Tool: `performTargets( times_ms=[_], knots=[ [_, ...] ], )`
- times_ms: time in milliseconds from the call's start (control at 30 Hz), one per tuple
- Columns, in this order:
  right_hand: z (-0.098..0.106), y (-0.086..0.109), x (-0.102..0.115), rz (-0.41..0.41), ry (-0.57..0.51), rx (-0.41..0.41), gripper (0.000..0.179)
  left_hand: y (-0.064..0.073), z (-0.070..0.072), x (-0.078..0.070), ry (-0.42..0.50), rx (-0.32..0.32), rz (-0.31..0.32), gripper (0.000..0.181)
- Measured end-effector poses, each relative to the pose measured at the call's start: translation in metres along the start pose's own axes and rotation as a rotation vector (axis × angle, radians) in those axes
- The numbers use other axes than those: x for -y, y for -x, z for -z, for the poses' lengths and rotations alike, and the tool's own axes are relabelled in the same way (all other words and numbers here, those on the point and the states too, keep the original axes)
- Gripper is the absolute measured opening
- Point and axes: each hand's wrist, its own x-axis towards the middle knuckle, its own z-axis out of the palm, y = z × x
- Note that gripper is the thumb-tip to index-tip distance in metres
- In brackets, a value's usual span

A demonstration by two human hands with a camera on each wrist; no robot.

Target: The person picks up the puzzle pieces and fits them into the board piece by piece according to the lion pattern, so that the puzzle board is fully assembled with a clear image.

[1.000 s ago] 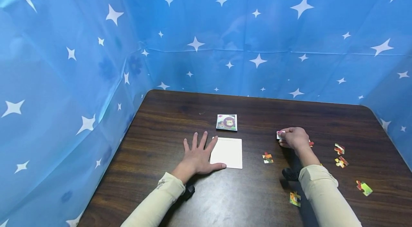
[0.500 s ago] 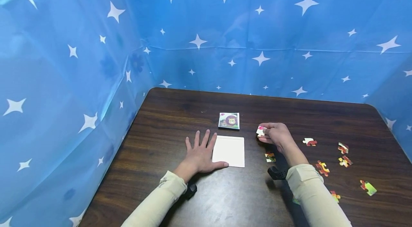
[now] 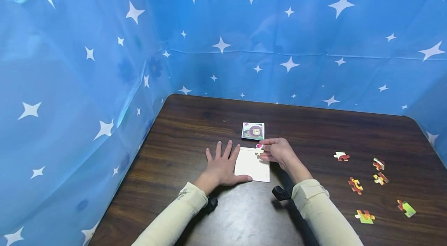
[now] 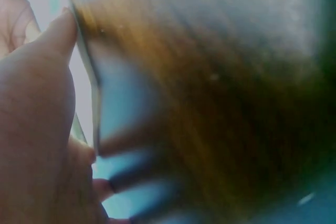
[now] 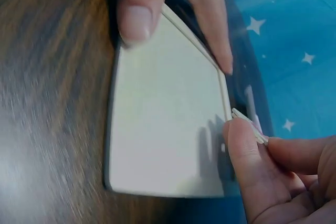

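Observation:
A square white board (image 3: 252, 168) with a low rim lies on the dark wooden table. My left hand (image 3: 220, 170) rests with fingers spread at its left side, thumb over the lower left edge and index finger by the upper left corner. Over the board's upper right corner, my right hand (image 3: 279, 153) pinches a puzzle piece (image 3: 259, 149), white with pink, between thumb and fingers. In the right wrist view the puzzle piece (image 5: 249, 126) shows edge-on, tilted, close above the board's rim. The left wrist view is blurred, with the left hand (image 4: 37, 108) along the board's edge.
A square card with a lion picture (image 3: 253, 131) lies just behind the board. Several loose puzzle pieces are scattered at the right, among them a white-and-red piece (image 3: 341, 156) and an orange-and-green piece (image 3: 364, 217). A blue star-printed curtain (image 3: 290, 36) hangs behind the table (image 3: 209, 116).
My right hand has brought the white-and-pink puzzle piece leftward from the table's right part to the board. An orange piece right of the board is now hidden by the right arm. My left hand stays put.

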Motion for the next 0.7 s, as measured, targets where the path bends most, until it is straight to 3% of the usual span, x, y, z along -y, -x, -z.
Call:
performTargets(
  times_ms=[367, 700],
  knots=[
    [-0.027, -0.004, -0.006, -0.031, -0.063, -0.022, 0.028, 0.001, 0.006, -0.004, -0.007, 0.021, -0.005, 0.115],
    [-0.041, -0.001, 0.001, 0.016, -0.014, -0.047, 0.024, 0.001, 0.007, -0.002, -0.028, -0.002, 0.004, 0.117]
  ],
)
